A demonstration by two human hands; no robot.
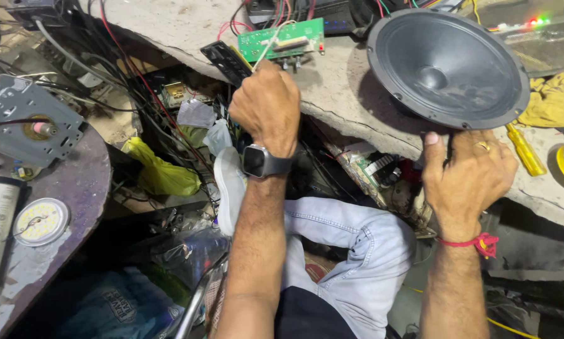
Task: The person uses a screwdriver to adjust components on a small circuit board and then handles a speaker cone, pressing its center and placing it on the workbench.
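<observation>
A thin pale tool, probably a probe or small screwdriver, is being pinched in the left hand, fingers curled tight around its shaft. Its tip is being held against the green circuit board, which is lying flat on the worn grey bench near the far edge; that angle looks chosen to reach the connector strip on the board. A black slotted panel is being kept just beside the board, partly under the same hand, likely so both parts stay within reach.

The right hand is being pressed against the near rim of the big black speaker, thumb up and fingers bent over the bench edge. Whether the rim itself is being gripped cannot be told; the hand seems to be steadying the speaker so it does not slide off.

A yellow-handled screwdriver is lying just right of that hand. A grey metal bracket and a round LED disc are sitting on the side table, well apart from the work.
</observation>
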